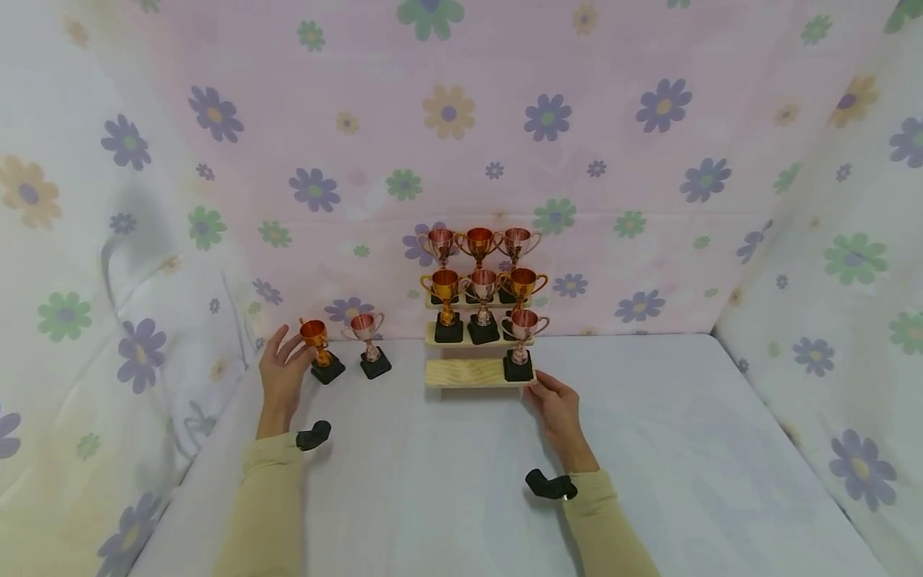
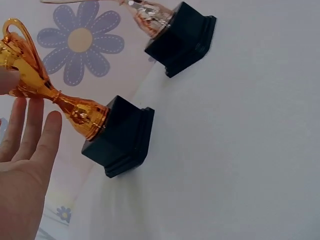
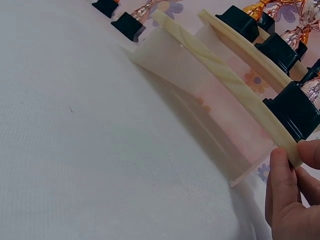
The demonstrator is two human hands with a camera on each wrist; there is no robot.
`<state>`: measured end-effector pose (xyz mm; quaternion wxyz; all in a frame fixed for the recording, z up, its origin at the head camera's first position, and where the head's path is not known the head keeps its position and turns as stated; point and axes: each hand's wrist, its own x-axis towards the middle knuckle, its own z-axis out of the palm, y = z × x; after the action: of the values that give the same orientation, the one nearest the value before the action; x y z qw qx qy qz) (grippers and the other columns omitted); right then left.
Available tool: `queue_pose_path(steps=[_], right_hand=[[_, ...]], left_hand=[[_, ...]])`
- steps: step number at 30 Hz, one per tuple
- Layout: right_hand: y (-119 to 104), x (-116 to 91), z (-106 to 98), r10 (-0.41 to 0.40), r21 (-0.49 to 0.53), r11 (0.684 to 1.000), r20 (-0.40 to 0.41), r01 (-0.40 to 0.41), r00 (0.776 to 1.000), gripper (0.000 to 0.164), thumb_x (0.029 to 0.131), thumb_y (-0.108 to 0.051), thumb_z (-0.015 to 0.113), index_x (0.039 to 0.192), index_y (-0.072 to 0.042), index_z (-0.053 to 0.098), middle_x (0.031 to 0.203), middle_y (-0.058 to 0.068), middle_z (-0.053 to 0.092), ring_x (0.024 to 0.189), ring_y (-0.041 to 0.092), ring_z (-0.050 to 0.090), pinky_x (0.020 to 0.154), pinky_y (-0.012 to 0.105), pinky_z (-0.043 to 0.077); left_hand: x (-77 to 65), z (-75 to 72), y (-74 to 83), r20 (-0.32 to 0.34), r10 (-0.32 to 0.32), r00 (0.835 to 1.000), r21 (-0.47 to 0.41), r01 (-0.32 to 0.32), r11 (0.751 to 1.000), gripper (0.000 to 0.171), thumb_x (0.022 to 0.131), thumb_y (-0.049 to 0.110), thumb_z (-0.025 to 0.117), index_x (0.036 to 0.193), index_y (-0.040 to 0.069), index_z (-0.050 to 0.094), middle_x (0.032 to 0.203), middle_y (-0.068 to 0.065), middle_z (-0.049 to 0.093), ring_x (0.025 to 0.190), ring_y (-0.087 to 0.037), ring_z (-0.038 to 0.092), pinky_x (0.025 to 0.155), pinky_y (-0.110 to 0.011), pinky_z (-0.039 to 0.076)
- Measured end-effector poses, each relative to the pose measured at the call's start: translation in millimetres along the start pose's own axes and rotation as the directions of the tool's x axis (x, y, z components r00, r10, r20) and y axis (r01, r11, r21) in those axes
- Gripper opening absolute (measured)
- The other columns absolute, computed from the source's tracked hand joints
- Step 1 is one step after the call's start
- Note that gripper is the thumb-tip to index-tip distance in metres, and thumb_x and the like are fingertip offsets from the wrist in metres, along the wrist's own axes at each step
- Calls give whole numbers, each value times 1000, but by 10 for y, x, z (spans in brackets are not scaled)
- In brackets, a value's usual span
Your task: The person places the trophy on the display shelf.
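Observation:
My left hand [image 1: 283, 373] is at a small gold trophy [image 1: 322, 351], left of the stand. In the left wrist view a fingertip [image 2: 7, 81] lies across the trophy's cup, and the other fingers fan out straight beside it. The trophy's black base is at the white table surface. My right hand [image 1: 560, 409] grips the lowest shelf's right end on a three-step wooden stand [image 1: 461, 371], thumb above and fingers beneath. A rose-gold trophy [image 1: 521, 353] stands upright at that shelf's right end, close to my right thumb.
Another rose-gold trophy [image 1: 371, 353] stands just right of the gold one. The middle shelf [image 1: 433, 336] and the top shelf [image 1: 430, 303] each hold three trophies, closely spaced. Flowered cloth [image 1: 447, 172] hangs behind the table [image 1: 418, 497] and along both sides.

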<state>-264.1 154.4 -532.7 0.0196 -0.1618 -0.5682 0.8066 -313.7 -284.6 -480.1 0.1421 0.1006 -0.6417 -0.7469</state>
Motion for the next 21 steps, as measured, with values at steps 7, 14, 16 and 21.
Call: queue_pose_path(steps=[7,14,16,21], right_hand=[[25,14,-3,-8,7,1000,-1,8,1000,42,102,2,55,142,12,50,146,29,50,113,20,64,91,20,58],[37,3,23,-5,12,1000,-5,5,1000,41,102,2,55,142,11,51,146,28,50,117,25,62,89,20,59],[35,3,24,-5,10,1000,-5,5,1000,41,102,2,55,142,11,51,146,28,50,120,27,61,90,20,59],[24,7,17,0,2,1000,-11,0,1000,42,102,2,55,143,10,50,147,27,50,122,28,60,91,20,58]], left_hand=[[75,25,-159,-39,72,997,64,-69,996,75,94,-4,68,159,13,33,143,-8,49,127,-20,54,95,-11,52],[154,15,-164,-25,63,998,141,-58,988,86,96,7,70,164,18,19,165,-11,30,147,-30,37,117,-27,39],[148,29,-162,-36,72,997,151,-66,986,85,94,8,72,163,16,22,161,-13,37,143,-28,42,114,-24,43],[94,83,-157,-91,129,987,141,-115,983,77,89,8,79,154,6,40,135,-5,55,120,-17,57,91,-9,53]])
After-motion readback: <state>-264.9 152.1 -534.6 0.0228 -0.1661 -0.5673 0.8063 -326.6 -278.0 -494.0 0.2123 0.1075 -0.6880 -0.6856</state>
